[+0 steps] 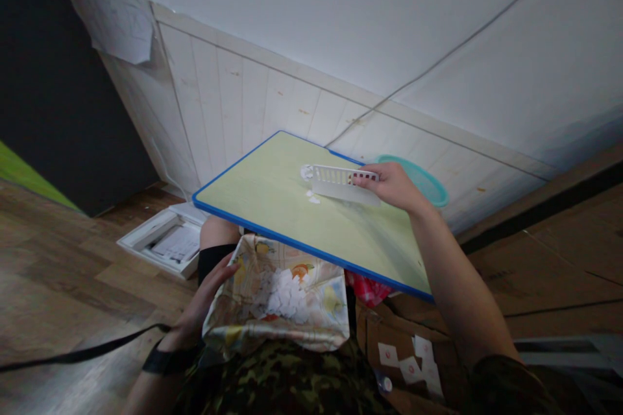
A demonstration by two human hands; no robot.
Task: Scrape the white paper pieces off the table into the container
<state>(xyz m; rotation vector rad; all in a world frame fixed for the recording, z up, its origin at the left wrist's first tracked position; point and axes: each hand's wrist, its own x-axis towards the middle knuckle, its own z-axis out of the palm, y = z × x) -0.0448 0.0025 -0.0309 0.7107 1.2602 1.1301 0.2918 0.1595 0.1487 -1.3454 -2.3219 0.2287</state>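
Note:
My right hand [387, 185] is closed around one end of a white plastic piece with a row of slots [335, 183], its lower edge at the yellow tabletop [253, 172]. At its far left end lies a crumpled clump of white scraps [306, 172], and a few flat white scraps [313, 196] lie just in front. Down on my lap sits a box lined with fruit-printed cloth [326, 288], holding a heap of torn white paper pieces [287, 295]. My left hand [217, 279] grips the left wall of this box, fingers over its rim.
A turquoise round lid or basin [428, 181] stands behind the table's right side, against the panelled wall [253, 91]. An open white box [165, 240] lies on the floor at left. Several white cards [411, 369] rest on cardboard at lower right. A cable [438, 61] crosses the wall.

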